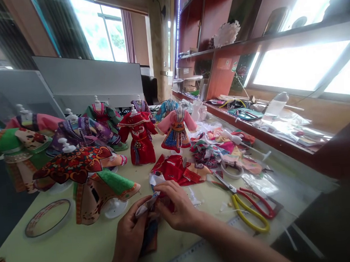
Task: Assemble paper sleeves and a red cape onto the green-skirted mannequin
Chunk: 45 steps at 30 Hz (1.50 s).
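My left hand [130,230] is closed on a small piece of cloth [144,207] with a pale underside. The fingers of my right hand [178,206] pinch the far edge of the same piece, and the two hands almost meet. A dark blue and brown patterned part [150,237] hangs below my fingers; how it joins the pale part is hidden. Just beyond my hands lie red satin pieces [176,169] with print on them. To the right of my right hand rest open scissors [233,189] with one red and one yellow handle.
Miniature dresses on white stands fill the back and left, including a red dress [139,137] and a green and tan dress [98,192]. A roll of tape [231,169] lies beside heaped fabric scraps [218,146]. A patterned ring [47,217] and ruler [184,260] lie nearer.
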Tool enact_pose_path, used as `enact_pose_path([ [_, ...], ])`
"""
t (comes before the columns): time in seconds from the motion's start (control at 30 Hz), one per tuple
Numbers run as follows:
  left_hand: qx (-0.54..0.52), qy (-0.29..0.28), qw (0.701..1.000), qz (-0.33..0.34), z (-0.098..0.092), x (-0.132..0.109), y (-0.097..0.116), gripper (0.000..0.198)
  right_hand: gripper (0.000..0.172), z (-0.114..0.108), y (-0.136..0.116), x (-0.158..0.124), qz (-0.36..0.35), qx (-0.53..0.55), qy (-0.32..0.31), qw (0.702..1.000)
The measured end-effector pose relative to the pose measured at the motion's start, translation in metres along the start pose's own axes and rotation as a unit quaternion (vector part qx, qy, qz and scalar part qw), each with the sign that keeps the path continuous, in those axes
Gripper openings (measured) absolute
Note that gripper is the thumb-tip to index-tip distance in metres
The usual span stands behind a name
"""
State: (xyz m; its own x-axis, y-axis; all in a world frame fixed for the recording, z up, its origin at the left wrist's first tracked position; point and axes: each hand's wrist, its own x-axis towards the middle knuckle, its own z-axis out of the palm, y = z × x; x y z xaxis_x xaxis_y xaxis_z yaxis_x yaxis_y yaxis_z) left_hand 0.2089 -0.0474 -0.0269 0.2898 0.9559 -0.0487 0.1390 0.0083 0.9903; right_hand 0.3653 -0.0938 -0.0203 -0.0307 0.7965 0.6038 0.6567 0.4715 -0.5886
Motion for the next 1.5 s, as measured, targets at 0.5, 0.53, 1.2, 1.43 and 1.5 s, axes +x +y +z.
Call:
enact_pose_path([
  [0.5,0.001,-0.022,0.999,0.025,-0.008,0.007,-0.011,0.051,0.028,0.002,0.012,0.005,0.078,0.029,-0.021,0.996],
  [0.53,0.006,-0.021,1.0,0.017,-0.009,0.008,-0.013,0.052,0.027,0.001,0.011,0.005,0.082,0.032,-0.019,0.996],
  [1.2,-0.187,-0.011,0.977,-0.105,0.0,0.001,0.0,0.041,0.026,-0.002,0.015,0.007,0.242,0.186,-0.038,0.952],
  [1.43,-0.247,-0.068,0.961,-0.104,-0.001,-0.002,0.002,0.035,0.034,-0.006,0.013,0.006,0.272,0.232,-0.042,0.933],
  [1.5,-0.234,-0.073,0.965,-0.09,-0.002,-0.003,0.006,0.03,0.035,-0.007,0.011,0.007,0.279,0.241,-0.041,0.929],
])
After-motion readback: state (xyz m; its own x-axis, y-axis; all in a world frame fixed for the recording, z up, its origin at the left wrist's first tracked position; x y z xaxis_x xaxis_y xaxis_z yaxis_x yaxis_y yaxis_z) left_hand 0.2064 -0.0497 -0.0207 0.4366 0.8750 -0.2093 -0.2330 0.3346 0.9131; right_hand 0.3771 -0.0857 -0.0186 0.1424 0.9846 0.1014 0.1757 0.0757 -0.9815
